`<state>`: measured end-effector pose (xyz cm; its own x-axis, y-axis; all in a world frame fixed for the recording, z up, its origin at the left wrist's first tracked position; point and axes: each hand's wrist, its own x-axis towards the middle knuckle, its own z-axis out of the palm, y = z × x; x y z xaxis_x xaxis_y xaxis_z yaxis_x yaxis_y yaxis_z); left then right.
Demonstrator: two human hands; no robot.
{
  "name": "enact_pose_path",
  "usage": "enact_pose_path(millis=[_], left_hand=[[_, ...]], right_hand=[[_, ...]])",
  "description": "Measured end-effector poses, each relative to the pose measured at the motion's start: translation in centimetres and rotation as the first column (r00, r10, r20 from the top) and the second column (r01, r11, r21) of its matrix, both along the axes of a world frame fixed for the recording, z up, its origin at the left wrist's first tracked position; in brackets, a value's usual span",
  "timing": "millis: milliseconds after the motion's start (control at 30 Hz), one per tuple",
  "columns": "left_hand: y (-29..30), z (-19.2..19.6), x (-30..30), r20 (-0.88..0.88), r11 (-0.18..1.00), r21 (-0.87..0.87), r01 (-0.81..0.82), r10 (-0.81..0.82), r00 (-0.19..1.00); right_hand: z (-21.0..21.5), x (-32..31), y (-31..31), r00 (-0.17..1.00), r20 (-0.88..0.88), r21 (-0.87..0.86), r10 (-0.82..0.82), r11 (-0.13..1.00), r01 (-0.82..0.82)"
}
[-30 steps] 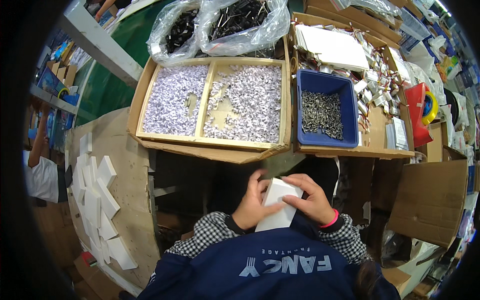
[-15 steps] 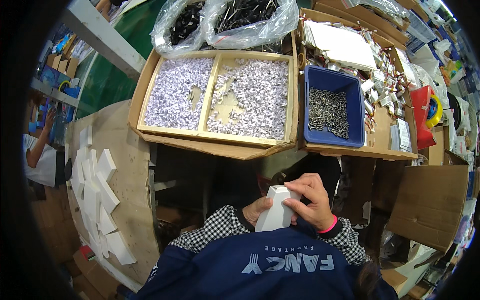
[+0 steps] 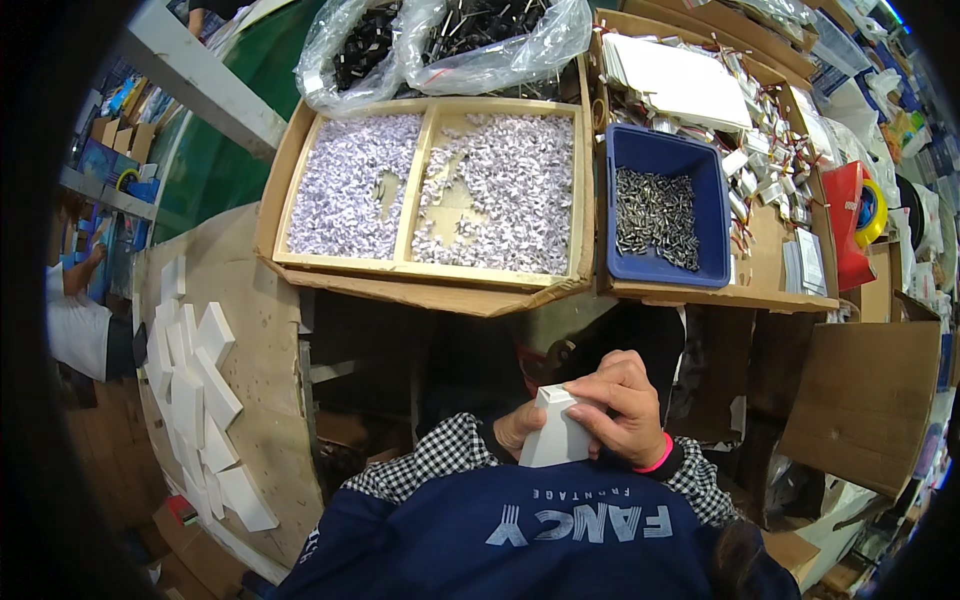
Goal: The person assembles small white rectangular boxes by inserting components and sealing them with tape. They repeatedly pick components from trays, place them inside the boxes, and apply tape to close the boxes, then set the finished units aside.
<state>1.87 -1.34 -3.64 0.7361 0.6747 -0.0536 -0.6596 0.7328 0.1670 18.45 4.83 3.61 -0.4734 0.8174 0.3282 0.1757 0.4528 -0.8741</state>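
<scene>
Below the blue bin (image 3: 668, 150), my left hand (image 3: 517, 428) grips, ideally without squashing, the white box (image 3: 553, 441) my right hand (image 3: 625, 408) pinches.

Nearest the viewer, a block (image 3: 552, 443) is held between the left hand (image 3: 520, 428) and right hand (image 3: 622, 408), just before the torso. To the left, a pile of similar blocks (image 3: 188, 405) lies overlapping on a table (image 3: 265, 330). Beyond the hands, a two-compartment tray (image 3: 414, 185) of loose parts sits in a cardboard box (image 3: 430, 295), with plastic bags (image 3: 520, 65) behind it. Right of the tray, a bin (image 3: 665, 275) holding metal pieces (image 3: 655, 220) sits in another carton (image 3: 765, 270); behind the bin lies a stack of sheets (image 3: 680, 85). A tape roll (image 3: 881, 215) is farther right.
</scene>
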Motion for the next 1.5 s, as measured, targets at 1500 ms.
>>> enact_pose_path(millis=[1500], left_hand=[[2.8, 4.7, -0.6, -0.316, 0.264, 0.837, 0.479, 0.948, 0.03]], right_hand=[[1.3, 0.6, 0.6, 0.999, 0.029, -0.077, -0.033, 0.996, 0.035]])
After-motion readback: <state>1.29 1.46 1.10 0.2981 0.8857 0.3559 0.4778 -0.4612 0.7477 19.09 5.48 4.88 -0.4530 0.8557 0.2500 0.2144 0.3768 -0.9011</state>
